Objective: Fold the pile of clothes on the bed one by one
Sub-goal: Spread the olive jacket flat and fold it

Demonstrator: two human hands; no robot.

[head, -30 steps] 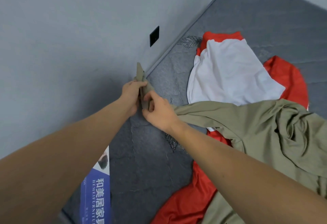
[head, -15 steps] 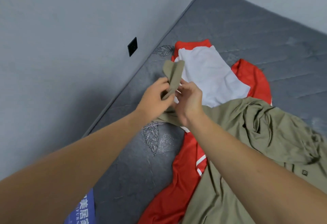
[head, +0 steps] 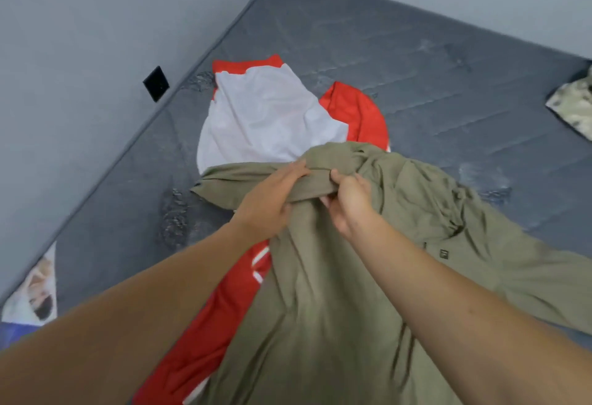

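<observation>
An olive-green shirt (head: 368, 276) lies crumpled over the near part of the grey mattress (head: 416, 62). My left hand (head: 269, 199) and my right hand (head: 349, 199) both grip a bunched fold of it near its top edge, close together, thumbs over the cloth. Under it lies a red and white garment (head: 262, 113), its white panel spread out toward the wall. The red part (head: 208, 334) shows again at the lower left of the shirt.
A camouflage cloth (head: 573, 103) lies at the right edge of the mattress. A grey wall with a black socket plate (head: 156, 83) runs along the left side of the mattress. A printed paper (head: 32, 289) sits at the lower left.
Both hands have moved right, away from the wall, along the olive shirt from its raised narrow end to a bunched fold at its body. The view has swung right.
</observation>
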